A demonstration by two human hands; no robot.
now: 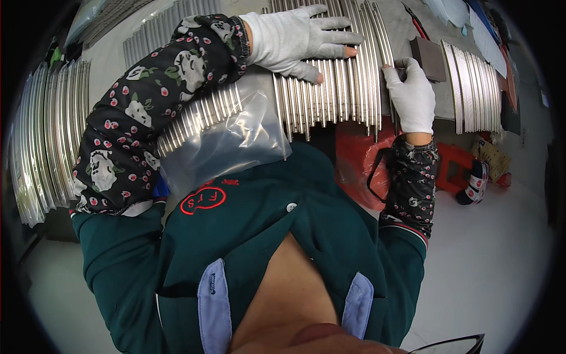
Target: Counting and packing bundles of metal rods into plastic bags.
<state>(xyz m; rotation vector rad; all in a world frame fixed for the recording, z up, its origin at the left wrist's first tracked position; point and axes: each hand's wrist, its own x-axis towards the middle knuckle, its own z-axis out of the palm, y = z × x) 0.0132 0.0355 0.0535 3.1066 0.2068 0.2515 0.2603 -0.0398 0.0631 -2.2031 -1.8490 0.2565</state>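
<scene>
A row of shiny metal rods (321,97) lies side by side on the worktable in front of me, their near ends uneven at the edge. My left hand (295,41), in a white glove with bare thumb and fingertip showing, rests flat across the rods, fingers spread. At the row's right side, my right hand (411,97), gloved likewise, has its fingers curled and its thumb against the outermost rod (382,38). It appears to grip that rod; the palm side is hidden.
Bagged rods (50,130) lie far left, and a clear plastic bag (230,138) covers others beside my left sleeve. A dark block (427,59), red-handled pliers (417,23) and another rod stack (474,88) are on the right. A red bag (359,159) hangs below the edge.
</scene>
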